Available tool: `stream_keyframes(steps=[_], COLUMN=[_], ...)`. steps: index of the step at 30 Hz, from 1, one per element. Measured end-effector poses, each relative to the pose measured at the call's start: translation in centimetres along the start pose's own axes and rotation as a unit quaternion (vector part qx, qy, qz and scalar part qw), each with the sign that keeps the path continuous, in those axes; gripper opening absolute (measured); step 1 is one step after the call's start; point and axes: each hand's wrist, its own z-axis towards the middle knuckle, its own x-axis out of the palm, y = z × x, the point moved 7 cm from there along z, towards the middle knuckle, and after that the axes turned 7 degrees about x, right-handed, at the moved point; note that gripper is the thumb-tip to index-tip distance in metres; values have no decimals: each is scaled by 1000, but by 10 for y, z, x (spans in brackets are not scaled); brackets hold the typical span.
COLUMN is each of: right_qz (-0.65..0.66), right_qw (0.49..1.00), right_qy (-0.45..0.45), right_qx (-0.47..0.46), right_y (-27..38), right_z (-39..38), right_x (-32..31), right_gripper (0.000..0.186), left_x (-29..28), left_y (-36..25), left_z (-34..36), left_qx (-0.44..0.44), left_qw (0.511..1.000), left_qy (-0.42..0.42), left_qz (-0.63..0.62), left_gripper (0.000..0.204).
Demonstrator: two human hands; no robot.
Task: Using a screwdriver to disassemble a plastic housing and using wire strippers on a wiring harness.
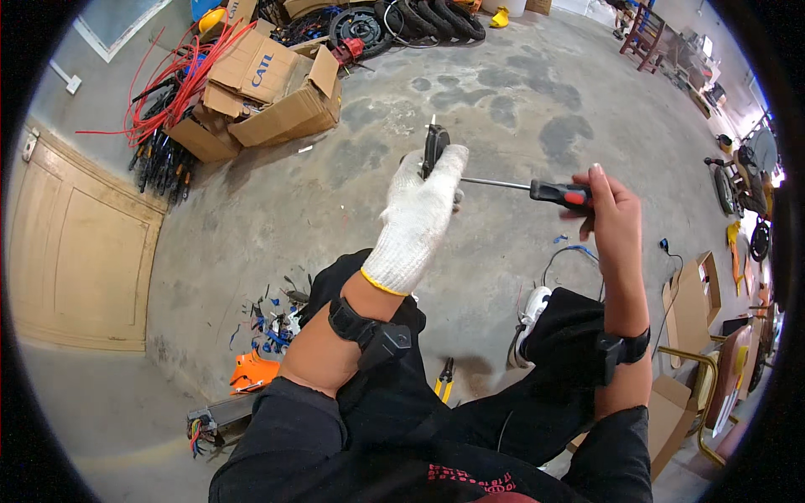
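Observation:
My left hand [422,211], in a white knit glove, is raised in front of me and closed around a small black part [433,147] with a thin metal piece sticking up from it. My bare right hand [610,216] grips a screwdriver [560,194] by its black and red handle. The screwdriver's metal shaft runs level to the left and its tip meets the black part at my gloved fingers. Both forearms wear black wrist straps. I sit with my legs in black trousers above the concrete floor.
Yellow-handled pliers [445,380] lie on the floor between my legs. An orange piece [252,371] and blue wire scraps [272,331] lie lower left. Open cardboard boxes [272,92] with red cables [172,88] stand upper left, tyres [436,21] beyond, cartons and a chair [713,369] at right.

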Motion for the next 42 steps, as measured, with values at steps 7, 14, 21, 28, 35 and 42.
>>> stream_keyframes(steps=[7,14,21,28,35,42], right_qz=[116,-7,141,42,130,46], right_qw=[955,1000,942,997,944,997], right_qy=[-32,-13,34,37,-35,-1], right_qx=[-270,9,-302,-48,-301,-69], right_y=[16,-2,34,7,30,5], right_z=[-6,6,-25,1,-18,0], right_x=[6,-3,11,3,9,-2], right_gripper=[38,38,34,36,35,37], left_x=[-4,-2,-4,-3,-2,3], left_y=[-2,4,4,4,7,4], left_z=[-1,1,1,0,0,-2], left_qx=[7,-20,-29,-20,-38,-40], left_qw=[999,998,994,998,992,996], left_qy=[-14,5,-10,-1,-5,22], left_qz=[-29,-53,-101,-64,-120,-79], left_gripper=[42,40,39,37,37,36])
